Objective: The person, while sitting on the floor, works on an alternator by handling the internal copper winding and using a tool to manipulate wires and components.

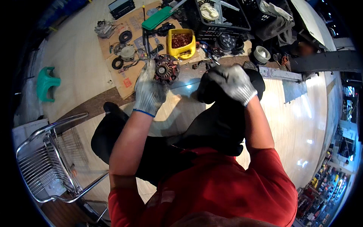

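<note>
My left hand (150, 89), in a white knit glove with a blue cuff edge, grips the side of a round motor core (165, 70) with dark red windings and a ringed centre. My right hand (235, 82), also gloved, is curled closed above my right knee; whatever it may hold is hidden. Just beyond the motor core, a cut-open yellow plastic jug (186, 53) contains reddish copper wire scraps (181, 41). Motor parts, including a pale round housing (127, 53) and a black ring (125, 36), lie on flattened cardboard (120, 77) at the left.
A black crate (227, 27) holding parts stands at the far side, with a green plastic piece (158, 18) to its left. A pale ribbed drum (261, 55) sits by a metal beam (280, 73) at right. A green stool (48, 84) and metal-framed chair (45, 166) are at left.
</note>
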`<state>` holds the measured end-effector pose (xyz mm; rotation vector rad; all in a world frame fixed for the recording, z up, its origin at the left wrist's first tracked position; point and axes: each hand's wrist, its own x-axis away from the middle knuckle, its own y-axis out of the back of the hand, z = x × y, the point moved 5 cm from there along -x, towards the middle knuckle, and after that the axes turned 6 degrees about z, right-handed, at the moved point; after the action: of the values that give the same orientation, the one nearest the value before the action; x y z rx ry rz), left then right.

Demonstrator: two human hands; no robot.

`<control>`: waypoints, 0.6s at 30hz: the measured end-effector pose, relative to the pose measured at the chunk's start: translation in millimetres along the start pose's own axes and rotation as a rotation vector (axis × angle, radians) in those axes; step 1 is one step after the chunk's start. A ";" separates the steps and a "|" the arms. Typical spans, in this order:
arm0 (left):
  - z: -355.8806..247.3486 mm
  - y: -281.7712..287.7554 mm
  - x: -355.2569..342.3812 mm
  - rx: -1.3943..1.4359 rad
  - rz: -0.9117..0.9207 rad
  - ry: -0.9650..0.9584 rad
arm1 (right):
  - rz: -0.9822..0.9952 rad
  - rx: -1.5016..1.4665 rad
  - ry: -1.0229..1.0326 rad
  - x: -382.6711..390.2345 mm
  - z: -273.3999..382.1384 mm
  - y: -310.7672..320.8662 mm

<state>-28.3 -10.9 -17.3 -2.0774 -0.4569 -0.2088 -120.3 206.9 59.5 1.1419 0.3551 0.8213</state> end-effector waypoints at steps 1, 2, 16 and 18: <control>-2.9 0.4 -0.5 0.015 0.023 -0.025 | -0.010 -0.023 0.038 9.2 8.2 -0.4; -4.2 2.6 -1.6 0.030 0.046 -0.050 | 0.022 -0.022 0.051 15.6 17.3 -2.1; -26.9 68.5 -29.8 -0.203 -0.202 -0.197 | -0.122 0.346 -0.037 106.7 -42.1 39.1; -16.4 46.9 -17.0 -0.238 -0.117 -0.101 | -0.149 0.455 -0.134 151.2 -102.1 51.2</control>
<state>-24.4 -50.8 -51.3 -2.3034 -0.6423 -0.2383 -104.7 393.7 87.4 1.5645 0.5251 0.5403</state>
